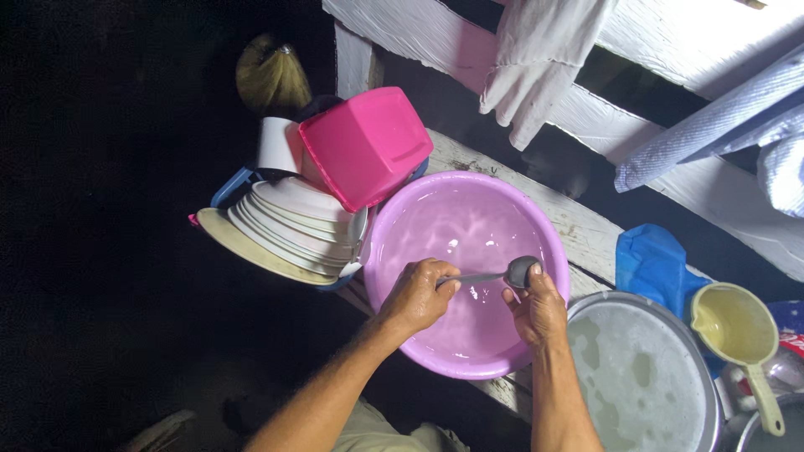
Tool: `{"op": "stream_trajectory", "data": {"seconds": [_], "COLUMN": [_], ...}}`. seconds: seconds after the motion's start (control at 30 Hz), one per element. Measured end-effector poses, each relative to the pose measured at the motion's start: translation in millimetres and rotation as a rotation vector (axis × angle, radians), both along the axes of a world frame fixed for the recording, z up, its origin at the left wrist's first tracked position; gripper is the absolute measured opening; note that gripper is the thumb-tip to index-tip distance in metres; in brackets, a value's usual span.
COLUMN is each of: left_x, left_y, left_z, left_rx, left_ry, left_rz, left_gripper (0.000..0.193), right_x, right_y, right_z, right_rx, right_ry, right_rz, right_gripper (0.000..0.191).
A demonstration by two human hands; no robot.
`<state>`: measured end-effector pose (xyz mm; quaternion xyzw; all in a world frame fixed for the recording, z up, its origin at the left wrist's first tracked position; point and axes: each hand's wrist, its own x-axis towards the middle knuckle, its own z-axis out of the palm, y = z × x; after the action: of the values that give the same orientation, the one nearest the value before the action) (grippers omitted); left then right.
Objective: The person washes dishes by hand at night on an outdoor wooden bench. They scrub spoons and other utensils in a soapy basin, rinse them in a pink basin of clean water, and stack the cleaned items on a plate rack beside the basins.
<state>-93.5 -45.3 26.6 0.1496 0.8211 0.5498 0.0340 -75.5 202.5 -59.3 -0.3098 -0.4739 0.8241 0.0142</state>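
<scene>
Both hands hold 1 spoon (502,274) over the water in the purple basin (394,226): the left hand (416,295) grips its handle, the right hand (536,305) pinches its bowl. Stacked plates (289,226) lie just beside the basin.

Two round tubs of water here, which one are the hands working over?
The pink basin, left of the metal pot. Both hands hold a spoon over its clear water; the pot's water is cloudy and sudsy.

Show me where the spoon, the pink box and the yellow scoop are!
spoon (521,270), head view, on its round bowl.
pink box (366,146), head view, on its flat side.
yellow scoop (737,325), head view, inside its cup.
</scene>
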Motion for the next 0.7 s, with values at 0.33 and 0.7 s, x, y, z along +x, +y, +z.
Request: {"op": "stream_trajectory", "data": {"seconds": [0.33, 0.7], "left_x": [-17, -30], "left_y": [-15, -39], "left_z": [37, 48], "left_rx": [0.093, 0.206], "left_ry": [-0.101, -0.067], "left_rz": [0.076, 0.148], "left_gripper": [0.013, 0.019], "right_x": [-15, -19], "right_y": [-19, -41], "right_z": [12, 14], "right_rx": [-0.024, 0.057], "right_ry": [0.007, 0.003], "right_rz": [0.073, 0.186], "right_gripper": [0.055, 0.055]}}
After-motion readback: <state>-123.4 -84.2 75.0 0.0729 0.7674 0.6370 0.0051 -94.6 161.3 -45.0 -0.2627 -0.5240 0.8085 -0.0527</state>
